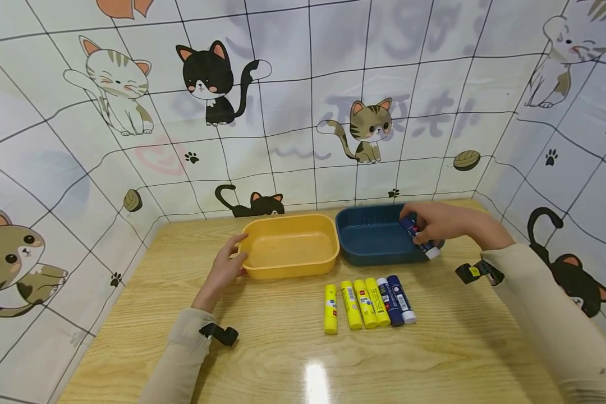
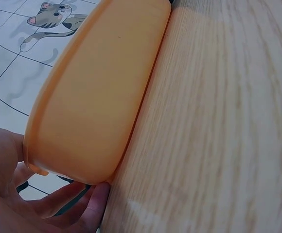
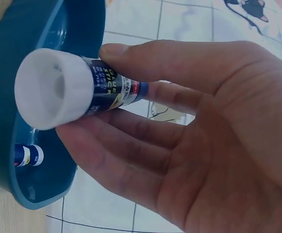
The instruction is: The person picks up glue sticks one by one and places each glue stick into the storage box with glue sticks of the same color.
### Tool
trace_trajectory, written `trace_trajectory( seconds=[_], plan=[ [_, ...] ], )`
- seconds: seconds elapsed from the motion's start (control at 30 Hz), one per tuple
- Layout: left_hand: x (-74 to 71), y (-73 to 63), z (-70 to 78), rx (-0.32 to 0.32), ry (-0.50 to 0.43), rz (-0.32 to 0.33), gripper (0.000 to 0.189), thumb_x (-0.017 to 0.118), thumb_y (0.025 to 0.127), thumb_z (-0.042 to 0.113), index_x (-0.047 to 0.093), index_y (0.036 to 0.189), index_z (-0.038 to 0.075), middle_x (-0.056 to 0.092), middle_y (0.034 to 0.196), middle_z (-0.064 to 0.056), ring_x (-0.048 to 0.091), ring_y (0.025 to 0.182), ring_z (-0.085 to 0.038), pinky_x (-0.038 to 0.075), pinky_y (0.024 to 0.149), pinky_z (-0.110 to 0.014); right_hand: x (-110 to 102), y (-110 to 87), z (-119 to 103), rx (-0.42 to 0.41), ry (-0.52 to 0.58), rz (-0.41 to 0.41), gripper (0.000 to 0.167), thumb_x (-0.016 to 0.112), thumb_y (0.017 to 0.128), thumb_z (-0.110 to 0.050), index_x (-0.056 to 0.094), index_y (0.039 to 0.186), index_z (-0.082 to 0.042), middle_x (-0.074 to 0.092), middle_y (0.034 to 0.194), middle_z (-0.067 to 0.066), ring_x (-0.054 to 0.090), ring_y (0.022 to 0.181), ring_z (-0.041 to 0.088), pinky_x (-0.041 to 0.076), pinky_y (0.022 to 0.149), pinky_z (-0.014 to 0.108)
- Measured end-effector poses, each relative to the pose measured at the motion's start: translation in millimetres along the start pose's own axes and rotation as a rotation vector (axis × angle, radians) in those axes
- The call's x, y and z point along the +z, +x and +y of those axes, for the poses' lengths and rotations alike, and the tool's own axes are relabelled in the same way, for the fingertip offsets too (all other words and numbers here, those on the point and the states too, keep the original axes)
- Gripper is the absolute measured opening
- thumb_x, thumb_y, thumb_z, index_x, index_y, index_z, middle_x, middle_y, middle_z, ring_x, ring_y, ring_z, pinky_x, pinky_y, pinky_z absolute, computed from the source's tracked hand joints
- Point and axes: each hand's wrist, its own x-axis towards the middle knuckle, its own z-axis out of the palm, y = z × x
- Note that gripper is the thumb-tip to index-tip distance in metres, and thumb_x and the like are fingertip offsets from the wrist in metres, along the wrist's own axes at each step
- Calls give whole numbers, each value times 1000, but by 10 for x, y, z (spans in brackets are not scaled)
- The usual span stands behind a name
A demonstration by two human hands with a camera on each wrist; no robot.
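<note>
My right hand (image 1: 436, 220) pinches a navy glue stick (image 3: 109, 87) between thumb and fingers, over the right end of a blue bin (image 1: 371, 260). Its white end tilts down toward the front of the bin. A second navy glue stick (image 3: 28, 155) lies inside that bin, in the right wrist view. My left hand (image 1: 223, 268) holds the left end of a yellow bin (image 1: 290, 271), with the thumb at the rim and fingers against the outer end wall (image 2: 73, 167). Nothing lies inside the yellow bin.
In front of the bins, several yellow glue sticks (image 1: 351, 304) and two navy ones (image 1: 390, 302) lie in a row on the wooden table (image 1: 262, 348). One yellow stick (image 1: 330, 308) sits slightly apart at the left. A cat-patterned wall covering (image 1: 293, 112) rises close behind the bins.
</note>
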Motion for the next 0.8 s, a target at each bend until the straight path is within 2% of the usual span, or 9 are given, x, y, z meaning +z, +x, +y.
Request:
trace_trajectory(
  seconds=[0.23, 0.6, 0.8],
  plan=[
    [1, -3, 2, 0, 6, 3, 54, 49, 105, 11, 40, 159, 18, 45, 147, -29, 62, 119, -40, 63, 80, -31, -150, 236, 55, 51, 33, -39, 60, 71, 97, -13, 34, 144, -4, 63, 92, 14, 68, 74, 20, 64, 70, 41],
    [11, -10, -3, 3, 7, -2, 54, 48, 106, 11, 39, 159, 16, 44, 147, -31, 63, 117, -40, 63, 79, -30, -308, 564, 82, 112, 99, -127, 62, 70, 96, -4, 25, 139, -4, 59, 123, 32, 69, 97, 29, 64, 83, 50],
    [20, 2, -6, 5, 2, 5, 53, 49, 105, 11, 41, 158, 17, 46, 145, -29, 64, 114, -39, 63, 76, -29, -309, 699, 260, 198, 144, -143, 54, 65, 99, -2, 26, 136, -3, 57, 116, 26, 67, 85, 24, 63, 82, 43]
  ],
)
